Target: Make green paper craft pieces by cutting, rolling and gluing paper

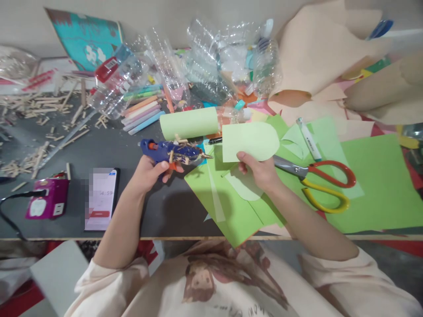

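My left hand [154, 171] is closed around the handle of a blue glue gun [161, 151], its nozzle pointing right. Bits of wood and dried glue cling to the gun's front. Between thumb and fingers, my right hand [259, 171] pinches a pale green paper piece [249, 141] with one rounded end. The nozzle sits just left of this piece, apart from it. Behind the gun lies a plastic bottle wrapped in light green paper [190, 123]. Scissors [306, 171] with one red and one yellow handle loop rest by my right wrist. A black pen [215, 141] is partly hidden behind the held paper.
Green sheets [376, 185] cover the right side, with a white marker [309, 140] on them. At left are a phone [102, 200], a purple box [48, 199] and scattered wooden sticks [39, 108]. Colored rolls [143, 115] and clear plastic bottles [205, 66] line the back.
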A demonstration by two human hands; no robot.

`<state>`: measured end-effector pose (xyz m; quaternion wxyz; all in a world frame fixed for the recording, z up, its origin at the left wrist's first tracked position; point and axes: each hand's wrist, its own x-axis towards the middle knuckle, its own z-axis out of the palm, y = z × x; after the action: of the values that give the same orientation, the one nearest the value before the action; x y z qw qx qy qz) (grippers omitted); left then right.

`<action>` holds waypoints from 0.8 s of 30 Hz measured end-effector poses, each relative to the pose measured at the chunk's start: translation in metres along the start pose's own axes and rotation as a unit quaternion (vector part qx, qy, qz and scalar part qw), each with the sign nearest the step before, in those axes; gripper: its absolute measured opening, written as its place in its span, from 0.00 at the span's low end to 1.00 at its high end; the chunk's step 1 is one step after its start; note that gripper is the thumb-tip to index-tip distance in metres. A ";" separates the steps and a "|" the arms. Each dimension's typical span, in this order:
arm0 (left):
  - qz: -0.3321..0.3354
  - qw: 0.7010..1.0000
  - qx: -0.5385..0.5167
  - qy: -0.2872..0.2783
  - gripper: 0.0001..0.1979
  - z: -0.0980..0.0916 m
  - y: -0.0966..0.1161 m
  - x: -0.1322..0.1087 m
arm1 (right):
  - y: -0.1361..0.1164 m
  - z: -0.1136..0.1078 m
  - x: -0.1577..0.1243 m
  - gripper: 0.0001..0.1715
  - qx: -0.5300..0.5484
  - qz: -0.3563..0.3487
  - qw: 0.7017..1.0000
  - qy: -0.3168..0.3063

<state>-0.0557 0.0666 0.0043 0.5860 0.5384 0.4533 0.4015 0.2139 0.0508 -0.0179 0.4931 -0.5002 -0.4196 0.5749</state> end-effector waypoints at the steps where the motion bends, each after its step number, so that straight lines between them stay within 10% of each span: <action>1: 0.002 1.000 0.009 -0.005 0.23 0.001 -0.001 0.000 | 0.000 0.000 0.000 0.16 -0.002 -0.004 1.000 0.000; 24: 0.002 0.983 0.182 -0.018 0.13 0.006 -0.002 -0.001 | -0.003 0.002 -0.002 0.17 -0.008 0.023 1.000 -0.019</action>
<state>-0.0501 0.0637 0.0024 0.4851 0.6442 0.5074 0.3038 0.2123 0.0493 -0.0143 0.4674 -0.5027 -0.4222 0.5921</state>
